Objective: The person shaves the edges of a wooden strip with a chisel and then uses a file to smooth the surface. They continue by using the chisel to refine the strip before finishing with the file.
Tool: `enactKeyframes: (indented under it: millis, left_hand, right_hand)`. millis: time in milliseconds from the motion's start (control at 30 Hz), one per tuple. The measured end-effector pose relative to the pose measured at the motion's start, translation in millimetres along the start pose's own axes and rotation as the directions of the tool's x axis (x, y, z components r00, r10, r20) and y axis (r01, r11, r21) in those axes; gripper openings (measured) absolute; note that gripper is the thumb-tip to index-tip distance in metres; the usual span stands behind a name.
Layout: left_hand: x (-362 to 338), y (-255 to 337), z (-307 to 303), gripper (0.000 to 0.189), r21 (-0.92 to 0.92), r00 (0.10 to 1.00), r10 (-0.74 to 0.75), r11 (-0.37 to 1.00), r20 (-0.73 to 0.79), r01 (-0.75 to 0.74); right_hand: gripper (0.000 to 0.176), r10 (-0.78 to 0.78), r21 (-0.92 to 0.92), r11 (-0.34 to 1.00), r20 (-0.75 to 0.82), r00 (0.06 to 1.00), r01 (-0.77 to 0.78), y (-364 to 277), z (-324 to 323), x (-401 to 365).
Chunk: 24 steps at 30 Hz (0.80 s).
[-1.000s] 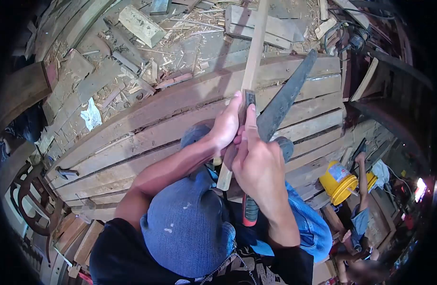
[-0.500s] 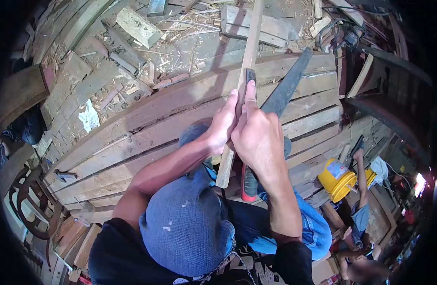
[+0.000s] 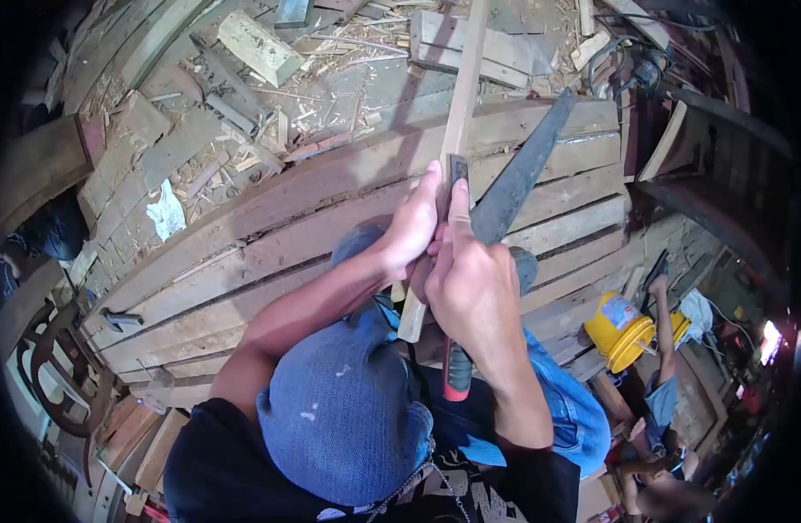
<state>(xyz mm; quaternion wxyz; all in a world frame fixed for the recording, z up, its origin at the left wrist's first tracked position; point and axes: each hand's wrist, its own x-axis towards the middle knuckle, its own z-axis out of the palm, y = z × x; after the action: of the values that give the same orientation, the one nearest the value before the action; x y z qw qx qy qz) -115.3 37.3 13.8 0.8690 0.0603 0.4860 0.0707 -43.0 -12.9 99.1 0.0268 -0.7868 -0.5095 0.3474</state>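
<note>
A long thin wooden strip (image 3: 462, 96) runs from the top of the view down to my lap. My left hand (image 3: 412, 222) is closed around it from the left, thumb along the strip. My right hand (image 3: 472, 261) grips a tool with a dark flat end (image 3: 457, 167) and a black-and-red handle (image 3: 457, 373). My right index finger lies stretched along the tool, which rests against the strip's right side. To the right, a dark saw blade (image 3: 524, 170) lies on the slatted wooden surface (image 3: 270, 235); its near end is hidden by my right hand.
Wood offcuts (image 3: 259, 48) and shavings cover the floor ahead. A hammer-like tool (image 3: 121, 320) sits at the left. Yellow buckets (image 3: 620, 331) stand at the right, near another person's leg (image 3: 664, 331). Cables (image 3: 631, 65) lie at the upper right.
My right hand and the tool have slid down along the strip, toward my body. My left hand has barely shifted, and the strip is in nearly the same place.
</note>
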Motion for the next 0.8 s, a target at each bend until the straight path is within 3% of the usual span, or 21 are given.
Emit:
enactKeyframes:
  millis: [67, 133, 267, 333, 400, 467, 533, 600, 667, 733, 767, 800]
  left_hand:
    - [2.1, -3.2, 0.8, 0.045, 0.021, 0.997, 0.047, 0.999, -0.06, -0.046]
    - [5.4, -3.1, -6.4, 0.045, 0.005, 0.997, 0.071, 0.997, 0.041, -0.071]
    - [1.5, -4.7, -0.8, 0.046, -0.012, 0.998, 0.066, 0.998, -0.017, -0.067]
    - [2.3, -4.7, -2.6, 0.047, 0.081, 0.997, 0.064, 0.995, -0.053, -0.059]
    - [10.0, -10.3, -6.6, 0.047, 0.074, 0.996, 0.094, 0.993, -0.003, -0.094]
    - [16.0, -15.7, -1.4, 0.045, -0.058, 0.988, 0.123, 0.99, -0.094, -0.128]
    - [4.3, -4.6, 1.5, 0.043, -0.073, 0.986, 0.095, 0.992, -0.135, -0.106]
    - [2.5, -7.1, -8.7, 0.04, 0.059, 0.999, 0.012, 0.998, -0.05, -0.009]
    - [12.4, -13.5, -13.4, 0.043, 0.058, 0.998, 0.06, 0.997, -0.031, -0.058]
    - [29.6, -29.0, -17.2, 0.046, -0.107, 0.994, 0.102, 0.989, 0.032, -0.098]
    - [28.2, -29.9, -23.7, 0.049, -0.095, 0.992, 0.081, 0.993, 0.092, -0.073]
    - [32.4, -33.1, -24.5, 0.05, -0.201, 0.993, 0.007, 0.979, 0.118, 0.017]
  right_hand:
    - [0.05, 0.041, -0.008, 0.999, 0.03, 0.999, -0.041, -1.3, -0.3, 1.6]
    - [0.05, 0.037, 0.052, 0.998, 0.017, 0.999, -0.038, -3.5, -2.3, 5.1]
    - [0.06, 0.01, 0.023, 1.0, 0.009, 1.0, -0.01, -7.7, -1.9, -4.9]
    - [0.062, 0.044, -0.027, 0.999, 0.073, 0.996, -0.042, -12.0, -3.2, -12.1]
    - [0.065, 0.002, -0.018, 1.0, 0.037, 0.999, -0.001, -6.2, 3.0, -9.2]
    - [0.065, 0.037, 0.009, 0.999, 0.022, 0.999, -0.038, -8.0, -0.9, 2.5]
    - [0.065, 0.043, 0.031, 0.999, 0.027, 0.999, -0.044, -10.0, -1.4, 5.0]
    - [0.055, 0.039, 0.048, 0.998, -0.034, 0.999, -0.037, -6.0, 3.1, -2.4]
    - [0.055, 0.061, 0.066, 0.996, -0.002, 0.998, -0.061, -10.0, 0.8, -3.5]
    - [0.056, 0.1, -0.012, 0.995, 0.006, 0.995, -0.1, -9.5, 0.1, 11.2]
    - [0.056, 0.086, -0.006, 0.996, -0.004, 0.996, -0.086, -7.7, 1.1, 14.0]
    - [0.057, 0.065, -0.01, 0.998, -0.018, 0.998, -0.066, -5.5, 2.2, 17.5]
